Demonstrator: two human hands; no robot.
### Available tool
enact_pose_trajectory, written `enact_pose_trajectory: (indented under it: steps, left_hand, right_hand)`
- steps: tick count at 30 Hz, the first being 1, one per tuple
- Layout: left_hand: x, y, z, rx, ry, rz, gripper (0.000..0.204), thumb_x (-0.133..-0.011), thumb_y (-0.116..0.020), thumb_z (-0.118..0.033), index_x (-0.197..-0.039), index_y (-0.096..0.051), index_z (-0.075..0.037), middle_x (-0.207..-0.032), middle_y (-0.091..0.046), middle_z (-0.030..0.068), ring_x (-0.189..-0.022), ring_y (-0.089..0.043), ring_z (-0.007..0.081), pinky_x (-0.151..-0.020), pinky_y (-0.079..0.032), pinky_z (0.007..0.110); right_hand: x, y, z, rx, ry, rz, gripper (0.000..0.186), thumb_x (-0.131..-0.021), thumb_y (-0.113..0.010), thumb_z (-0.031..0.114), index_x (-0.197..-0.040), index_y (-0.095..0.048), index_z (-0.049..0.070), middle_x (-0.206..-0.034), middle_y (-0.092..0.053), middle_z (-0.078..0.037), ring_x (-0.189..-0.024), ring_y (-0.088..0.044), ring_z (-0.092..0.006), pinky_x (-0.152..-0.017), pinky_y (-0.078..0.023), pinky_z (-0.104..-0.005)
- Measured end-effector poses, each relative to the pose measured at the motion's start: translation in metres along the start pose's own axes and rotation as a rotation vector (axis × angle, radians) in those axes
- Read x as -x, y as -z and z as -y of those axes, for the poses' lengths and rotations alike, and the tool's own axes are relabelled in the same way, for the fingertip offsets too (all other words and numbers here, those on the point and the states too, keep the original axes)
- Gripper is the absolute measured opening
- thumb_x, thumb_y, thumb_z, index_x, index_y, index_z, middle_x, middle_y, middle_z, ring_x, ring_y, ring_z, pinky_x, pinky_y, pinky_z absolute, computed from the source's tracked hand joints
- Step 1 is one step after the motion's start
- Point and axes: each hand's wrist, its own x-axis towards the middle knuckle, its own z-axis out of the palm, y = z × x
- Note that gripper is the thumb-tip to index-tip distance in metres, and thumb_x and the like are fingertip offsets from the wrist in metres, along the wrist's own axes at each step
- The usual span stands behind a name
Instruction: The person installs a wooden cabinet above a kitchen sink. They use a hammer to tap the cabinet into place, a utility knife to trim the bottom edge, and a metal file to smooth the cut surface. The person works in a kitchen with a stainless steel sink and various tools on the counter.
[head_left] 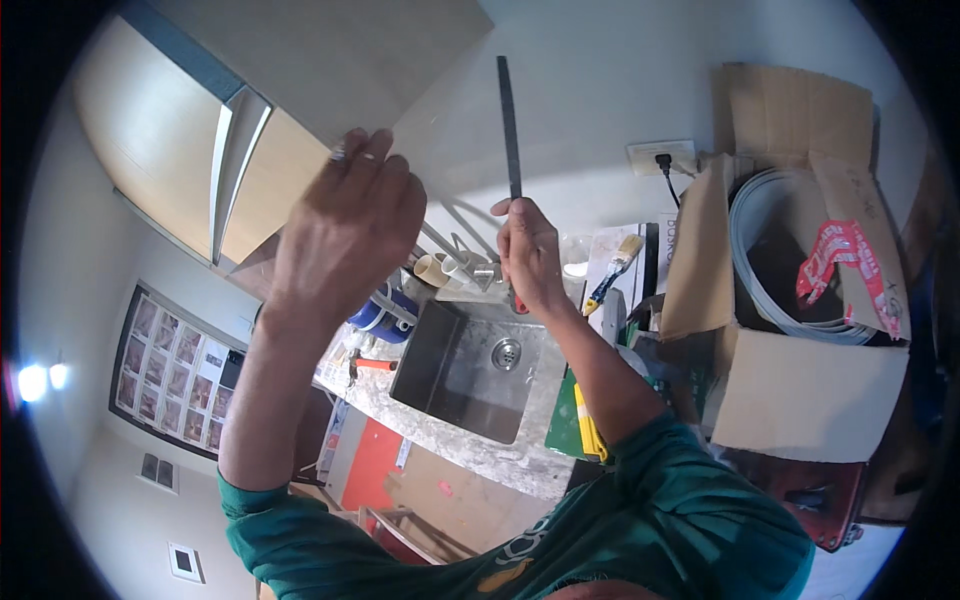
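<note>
The right hand (530, 255) has its grip closed around the lower part of what looks like a dark file (508, 125), nearly upright before the wall (600, 90). It seems stiff, fairly light and rough-faced; the red handle (519, 304) should give the surest hold. The left hand (355, 210) curls near the cabinet (340, 60); I cannot tell whether it holds anything.

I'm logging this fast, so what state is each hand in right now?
Left hand: partly curled; cannot tell whether it holds anything.
Right hand: closed, holding a long dark flat tool.
</note>
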Motion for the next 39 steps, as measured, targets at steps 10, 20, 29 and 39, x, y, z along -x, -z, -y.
enact_pose_trajectory:
  steps: [10, 20, 29, 39]
  left_hand:
    - [-0.016, 0.001, 0.026, -0.067, 0.166, -0.155, 0.033, -0.082, -0.071, -0.017, -0.115, -0.067, -0.017, -0.128, -0.062, -0.0022, -0.127, -0.053, 0.0205, -0.117, -0.020, 0.057]
    - [-0.009, -0.015, 0.035, 0.151, 0.069, -0.370, 0.024, -0.074, -0.076, -0.009, -0.097, -0.071, -0.010, -0.108, -0.068, 0.0000, -0.116, -0.061, 0.0193, -0.116, -0.019, 0.061]
    - [-0.017, -0.010, 0.029, 0.052, 0.144, -0.374, 0.021, -0.074, -0.081, -0.010, -0.094, -0.074, -0.011, -0.105, -0.072, 0.0020, -0.112, -0.064, 0.0197, -0.117, -0.025, 0.054]
    - [-0.009, -0.014, 0.029, 0.077, 0.061, -0.370, 0.021, -0.073, -0.082, -0.010, -0.092, -0.074, -0.011, -0.102, -0.072, 0.0008, -0.111, -0.064, 0.0191, -0.117, -0.024, 0.057]
  right_hand:
    - [-0.005, -0.043, -0.033, 0.410, 0.358, -0.023, 0.022, -0.104, -0.045, 0.023, -0.103, -0.055, 0.004, -0.062, -0.053, -0.008, -0.056, -0.058, -0.0249, -0.053, -0.044, -0.0377]
    - [-0.101, -0.065, -0.009, 0.281, 0.387, -0.200, 0.026, -0.103, -0.043, 0.021, -0.092, -0.055, 0.002, -0.067, -0.056, -0.014, -0.058, -0.058, -0.0275, -0.055, -0.045, -0.0397]
    - [-0.150, -0.052, 0.032, 0.501, 0.429, -0.209, 0.023, -0.101, -0.042, 0.020, -0.090, -0.053, 0.003, -0.073, -0.056, -0.021, -0.064, -0.059, -0.0408, -0.059, -0.048, -0.0465]
    - [-0.078, -0.056, 0.014, 0.488, 0.534, -0.040, 0.009, -0.098, -0.048, 0.009, -0.099, -0.054, 0.002, -0.064, -0.055, -0.018, -0.059, -0.061, -0.0404, -0.050, -0.046, -0.0448]
